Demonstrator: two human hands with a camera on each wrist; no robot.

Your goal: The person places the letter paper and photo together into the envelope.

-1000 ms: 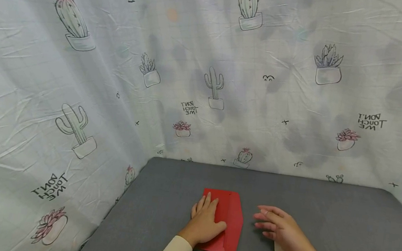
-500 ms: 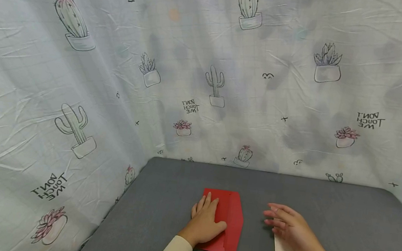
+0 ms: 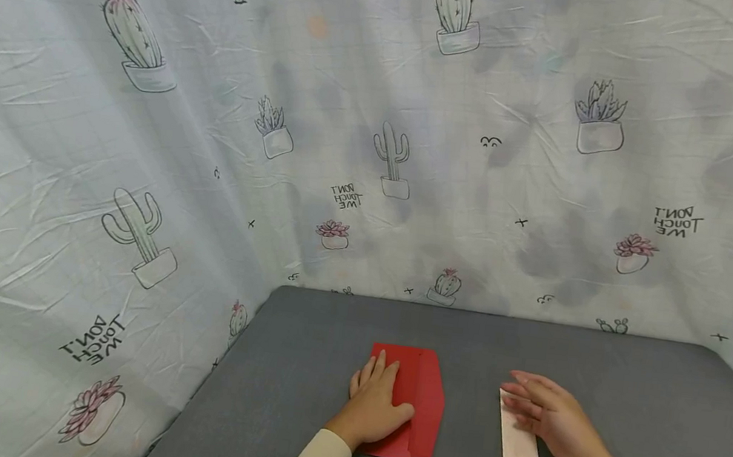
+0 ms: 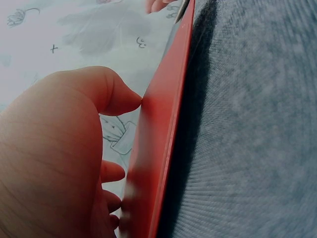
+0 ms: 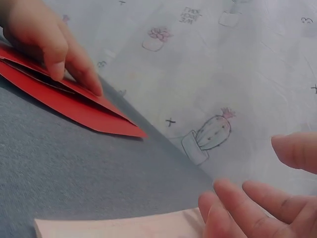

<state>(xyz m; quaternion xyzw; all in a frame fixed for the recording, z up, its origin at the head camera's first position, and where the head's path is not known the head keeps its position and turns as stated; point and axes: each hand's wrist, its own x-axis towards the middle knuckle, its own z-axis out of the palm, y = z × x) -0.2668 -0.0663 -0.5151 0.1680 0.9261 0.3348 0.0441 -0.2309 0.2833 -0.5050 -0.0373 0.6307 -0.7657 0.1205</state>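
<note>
A red envelope (image 3: 425,413) lies on the grey tabletop, its flap unfolded toward the right. My left hand (image 3: 376,407) rests on it with straight, spread fingers, the thumb tip at the envelope's surface in the left wrist view. From the right wrist view, the envelope's mouth gapes slightly along the flap side. To the right lies a long pale pink paper slip (image 3: 520,447), with some thickness along its edge in the right wrist view. My right hand (image 3: 556,420) hovers at the slip's far end, fingers loosely bent and thumb apart, overlapping its upper right edge.
The grey tabletop (image 3: 298,370) runs back to a white curtain (image 3: 517,200) printed with potted cacti, which also hangs along the left side. Black wrist-camera mounts show below both hands at the bottom of the head view.
My right hand has moved to the right, away from the envelope, uncovering more of the pale slip. The left hand and the envelope have stayed in place.
</note>
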